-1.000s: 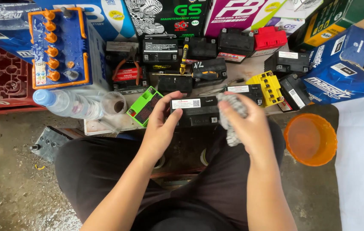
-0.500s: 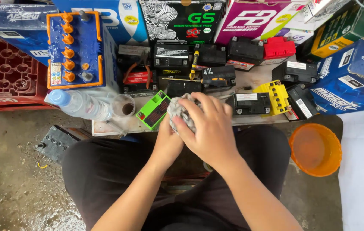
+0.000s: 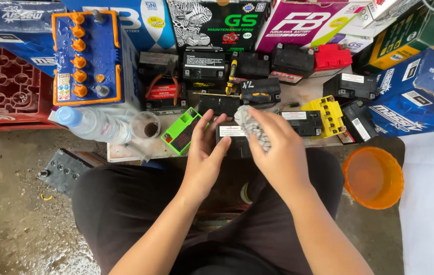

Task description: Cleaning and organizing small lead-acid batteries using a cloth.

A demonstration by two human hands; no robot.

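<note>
**Black battery held at bench edge, cloth applied to its top**

Black battery (image 3: 231, 137) sits at the near edge of the low work board (image 3: 135, 148), at the centre of the view, directly above the person's knees. Its white label faces up.

Left hand (image 3: 204, 160) steadies the battery from the 9 o'clock side. Fingers are spread narrowly against the case, thumb on the near face. The hand is in contact with the battery but not wrapped fully around it.

Right hand (image 3: 278, 153) is closed around a crumpled grey cloth (image 3: 251, 127). The cloth protrudes at 11 o'clock from the fist and rests against the battery top.

Surrounding items, relative to the battery:
- 9 o'clock: green battery (image 3: 181, 131), tilted, just beside the left hand.
- 9 o'clock, further out: clear cup (image 3: 145, 125) and plastic water bottle (image 3: 92, 125) lying on its side.
- 10 o'clock: large blue battery with orange caps (image 3: 87, 56), standing on end.
- 12 o'clock: screwdriver with black-and-orange handle (image 3: 237, 95) lying across other black batteries.
- 2 o'clock: yellow battery (image 3: 326, 116); red battery (image 3: 331, 56) behind it.
- 4 o'clock: orange bowl (image 3: 373, 177) on the floor, well apart.
- Back row: printed cartons standing upright.
</note>
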